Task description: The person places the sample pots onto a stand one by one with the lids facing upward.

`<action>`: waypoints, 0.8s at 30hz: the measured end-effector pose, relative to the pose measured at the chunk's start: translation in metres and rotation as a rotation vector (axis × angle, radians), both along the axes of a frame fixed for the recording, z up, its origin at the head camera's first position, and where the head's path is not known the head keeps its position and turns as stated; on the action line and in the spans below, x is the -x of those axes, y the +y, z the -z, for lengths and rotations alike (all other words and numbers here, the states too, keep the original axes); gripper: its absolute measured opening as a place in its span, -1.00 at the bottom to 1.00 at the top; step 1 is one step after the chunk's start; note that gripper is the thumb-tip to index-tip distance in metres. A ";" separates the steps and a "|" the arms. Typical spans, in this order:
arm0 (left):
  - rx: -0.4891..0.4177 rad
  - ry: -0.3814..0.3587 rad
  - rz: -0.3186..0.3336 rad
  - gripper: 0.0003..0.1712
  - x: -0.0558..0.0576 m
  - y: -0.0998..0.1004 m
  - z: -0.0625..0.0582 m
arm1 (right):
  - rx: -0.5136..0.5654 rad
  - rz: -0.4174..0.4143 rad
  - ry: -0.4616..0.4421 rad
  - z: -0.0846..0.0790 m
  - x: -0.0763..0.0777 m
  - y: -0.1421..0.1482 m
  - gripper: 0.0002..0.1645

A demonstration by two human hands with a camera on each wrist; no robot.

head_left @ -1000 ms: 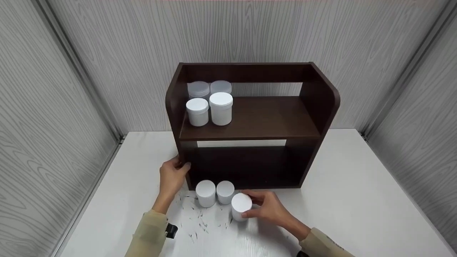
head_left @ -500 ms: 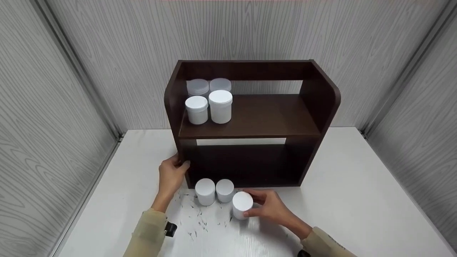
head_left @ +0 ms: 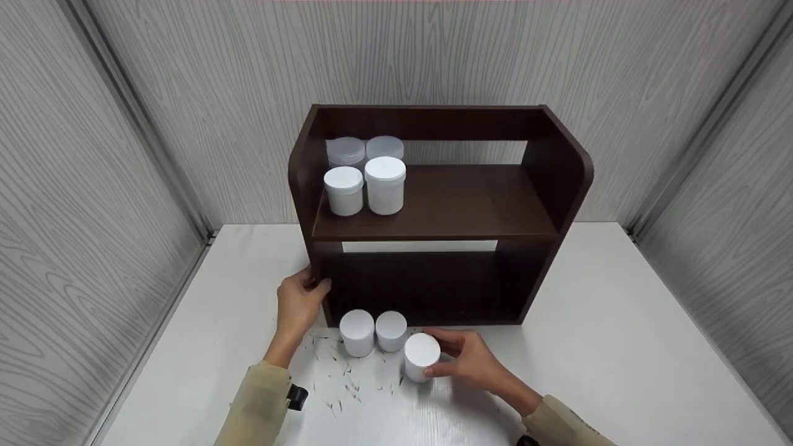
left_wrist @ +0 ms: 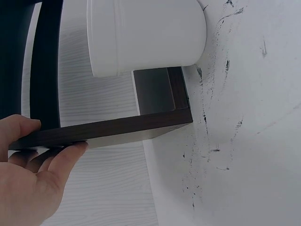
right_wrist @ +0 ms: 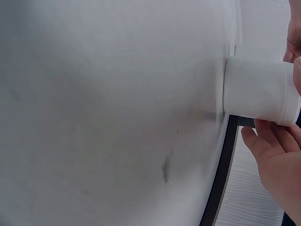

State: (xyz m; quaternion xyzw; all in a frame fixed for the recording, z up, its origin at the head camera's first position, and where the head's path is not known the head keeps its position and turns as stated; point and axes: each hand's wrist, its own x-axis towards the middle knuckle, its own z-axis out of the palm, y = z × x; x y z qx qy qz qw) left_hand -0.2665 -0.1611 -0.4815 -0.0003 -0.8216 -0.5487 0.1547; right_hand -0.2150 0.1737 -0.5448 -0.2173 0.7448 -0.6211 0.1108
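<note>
My left hand [head_left: 298,305] grips the front edge of the left side panel of a dark brown two-tier shelf [head_left: 471,201], thumb on one face and fingers on the other. In the left wrist view the panel [left_wrist: 117,127] runs between thumb and fingers. My right hand [head_left: 471,362] holds a white lidded jar [head_left: 422,353] between thumb and fingers, upright at the tabletop. Left of it, two more white jars stand in front of the shelf, a wider jar [head_left: 357,331] and a smaller jar [head_left: 391,330]. The right wrist view shows the held jar [right_wrist: 256,89] from the side.
On the upper tier stand several jars at the left: a short white jar [head_left: 344,191], a taller white jar [head_left: 385,186] and two greyish jars behind them. Dark scuff marks [head_left: 347,384] lie on the white table [head_left: 626,347]. Grey wood-grain walls [head_left: 396,56] enclose it.
The held jar has shifted very slightly to the right with my right hand. My left hand keeps its place on the shelf panel.
</note>
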 end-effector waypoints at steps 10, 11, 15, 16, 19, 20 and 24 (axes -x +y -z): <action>-0.001 0.004 -0.012 -0.47 0.001 0.000 0.000 | 0.025 -0.018 -0.005 0.002 0.003 0.002 -0.07; 0.000 0.003 -0.012 -0.46 0.001 0.000 0.000 | 0.028 -0.020 -0.009 0.002 0.003 0.002 -0.06; 0.003 0.007 -0.009 -0.47 0.001 0.000 0.000 | 0.032 -0.018 -0.015 0.001 0.003 0.001 -0.05; 0.003 0.008 -0.010 -0.47 0.001 0.000 0.000 | 0.030 -0.017 -0.015 0.001 0.003 0.001 -0.05; 0.004 0.013 -0.010 -0.49 0.001 0.000 0.000 | 0.021 -0.012 -0.013 0.001 0.002 0.001 -0.06; 0.004 0.012 -0.008 -0.50 0.001 0.000 0.000 | 0.020 -0.012 -0.016 0.001 0.002 0.001 -0.07; 0.006 0.007 -0.002 -0.51 0.000 0.000 0.000 | 0.013 -0.006 -0.028 0.001 0.000 0.003 -0.09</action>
